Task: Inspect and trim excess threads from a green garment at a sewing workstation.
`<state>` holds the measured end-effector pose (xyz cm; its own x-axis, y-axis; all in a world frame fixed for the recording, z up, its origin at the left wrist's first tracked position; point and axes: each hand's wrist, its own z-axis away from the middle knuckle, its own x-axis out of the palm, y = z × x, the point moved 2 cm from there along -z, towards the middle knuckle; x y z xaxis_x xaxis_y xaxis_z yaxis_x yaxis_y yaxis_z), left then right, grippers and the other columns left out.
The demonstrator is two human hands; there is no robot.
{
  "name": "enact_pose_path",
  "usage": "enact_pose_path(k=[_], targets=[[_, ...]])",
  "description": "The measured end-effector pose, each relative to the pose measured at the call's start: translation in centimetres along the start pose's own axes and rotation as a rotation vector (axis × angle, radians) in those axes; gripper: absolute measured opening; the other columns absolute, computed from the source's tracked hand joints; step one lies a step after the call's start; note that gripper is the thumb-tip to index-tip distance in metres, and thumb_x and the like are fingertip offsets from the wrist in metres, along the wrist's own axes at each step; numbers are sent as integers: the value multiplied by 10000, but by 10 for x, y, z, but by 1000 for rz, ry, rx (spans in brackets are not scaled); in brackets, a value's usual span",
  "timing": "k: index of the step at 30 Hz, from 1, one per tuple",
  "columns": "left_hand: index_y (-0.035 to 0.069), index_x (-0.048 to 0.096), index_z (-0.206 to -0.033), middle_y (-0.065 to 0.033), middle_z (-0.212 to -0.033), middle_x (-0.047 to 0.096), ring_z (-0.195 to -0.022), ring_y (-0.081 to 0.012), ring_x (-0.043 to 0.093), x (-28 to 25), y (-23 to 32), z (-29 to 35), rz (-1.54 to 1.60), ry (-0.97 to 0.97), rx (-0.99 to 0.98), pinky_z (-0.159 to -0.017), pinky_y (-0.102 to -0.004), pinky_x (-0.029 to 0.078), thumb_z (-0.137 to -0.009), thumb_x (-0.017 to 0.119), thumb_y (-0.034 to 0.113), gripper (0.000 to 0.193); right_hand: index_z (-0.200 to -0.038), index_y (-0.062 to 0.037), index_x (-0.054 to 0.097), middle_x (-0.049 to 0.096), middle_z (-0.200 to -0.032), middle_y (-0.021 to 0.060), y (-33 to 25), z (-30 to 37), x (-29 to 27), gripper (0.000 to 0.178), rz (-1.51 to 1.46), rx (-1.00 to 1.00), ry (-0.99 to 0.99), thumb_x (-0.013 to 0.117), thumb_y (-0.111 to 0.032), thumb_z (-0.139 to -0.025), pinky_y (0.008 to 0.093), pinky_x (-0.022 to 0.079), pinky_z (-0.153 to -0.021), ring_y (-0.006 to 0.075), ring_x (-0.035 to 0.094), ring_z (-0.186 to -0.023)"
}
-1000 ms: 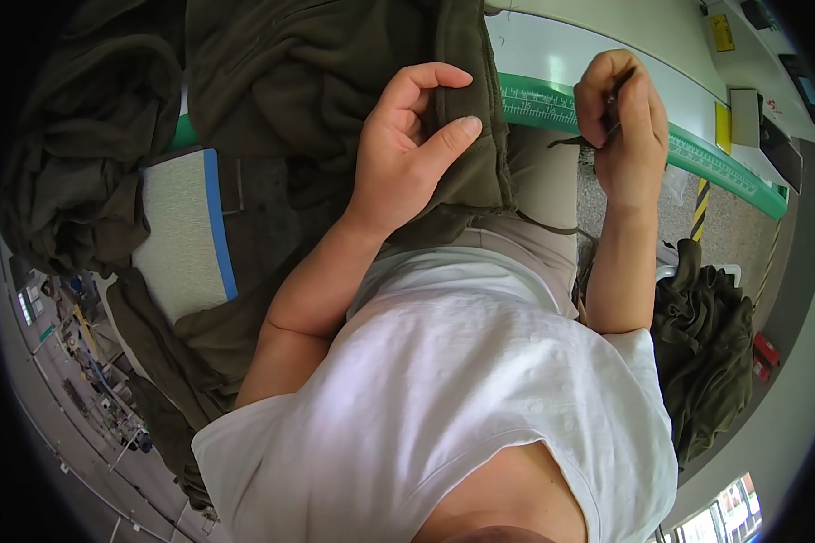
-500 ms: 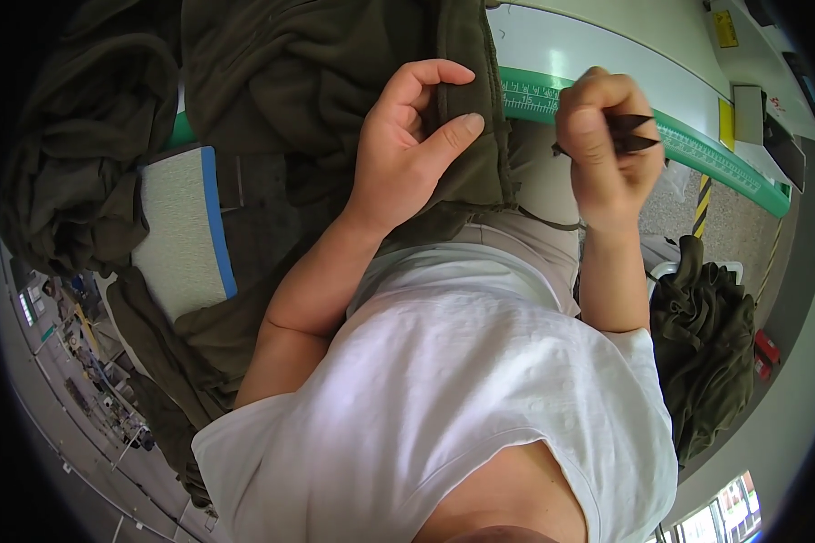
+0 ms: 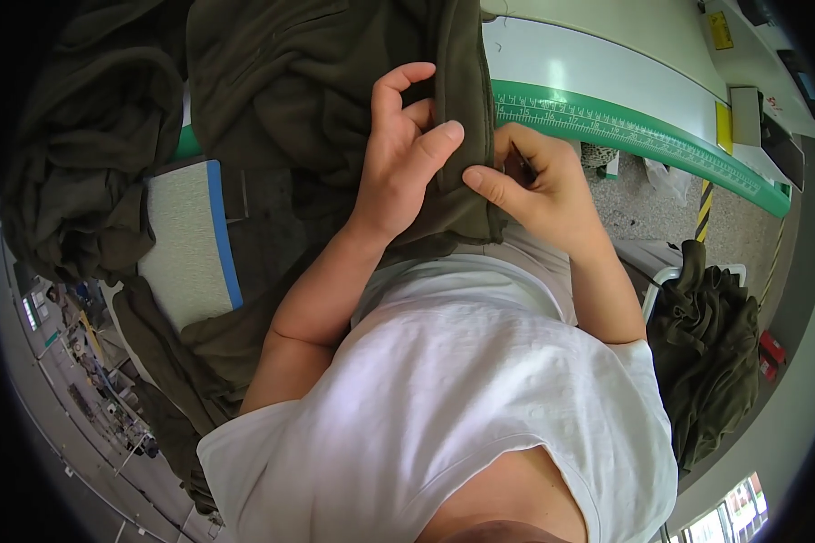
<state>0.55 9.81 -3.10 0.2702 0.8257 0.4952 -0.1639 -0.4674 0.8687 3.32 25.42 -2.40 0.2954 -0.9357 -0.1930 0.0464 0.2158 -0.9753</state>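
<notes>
The olive cloth (image 3: 281, 109) lies across the table (image 3: 598, 77) and the person's lap. The left hand (image 3: 403, 163) is half open, thumb resting on the cloth's edge band (image 3: 462, 81), seemingly steadying it. The right hand (image 3: 539, 185) curls around a small dark object (image 3: 520, 167), mostly hidden; its thumb meets the band, though whether it pinches cloth I cannot tell. Bunched folds crowd a pale board (image 3: 186, 240); a green ruler strip (image 3: 634, 131) runs beyond.
</notes>
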Motion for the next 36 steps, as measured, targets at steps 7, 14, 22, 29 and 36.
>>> enact_pose_path(k=[7, 14, 22, 29, 36], targets=[[26, 239, -1298, -110, -1000, 583, -867, -100, 553, -8, 6, -28, -43, 70, -83, -768, -237, 458, -876, 573, 57, 539, -765, -34, 538, 433, -607, -44, 2, 1, 7, 179, -4, -126, -65, 692, -116, -807, 213, 279, -469, 43, 348, -536], [49, 208, -1314, -94, -949, 587, -823, -86, 542, 6, 12, -21, -257, 90, 197, -740, -221, 448, -888, 549, 33, 546, -784, -25, 550, 482, -626, -16, -7, -1, -7, 135, 42, -237, 307, 680, -58, -801, 210, 299, -474, 37, 396, -540], [50, 215, -1312, -68, -901, 585, -778, -61, 503, 8, 6, -18, -366, 58, 296, -707, -185, 402, -928, 502, 60, 479, -805, -15, 540, 517, -698, -23, -15, -12, 4, 101, 392, -516, 298, 633, -30, -837, 200, 322, -473, 68, 426, -540], [44, 217, -1311, -58, -890, 588, -757, -52, 478, 11, 6, -14, -298, 94, 296, -703, -179, 379, -942, 472, 58, 449, -772, -9, 513, 500, -694, -12, -4, -10, -26, 132, -713, -291, 479, 595, -41, -871, 202, 338, -497, 84, 437, -554], [42, 209, -1318, -72, -907, 589, -786, -66, 485, 8, 2, -13, -323, 45, 336, -739, -195, 386, -936, 473, 40, 465, -745, 0, 513, 508, -716, 12, -19, -18, -23, 136, 169, -469, 400, 609, -5, -840, 210, 339, -501, 109, 436, -540]])
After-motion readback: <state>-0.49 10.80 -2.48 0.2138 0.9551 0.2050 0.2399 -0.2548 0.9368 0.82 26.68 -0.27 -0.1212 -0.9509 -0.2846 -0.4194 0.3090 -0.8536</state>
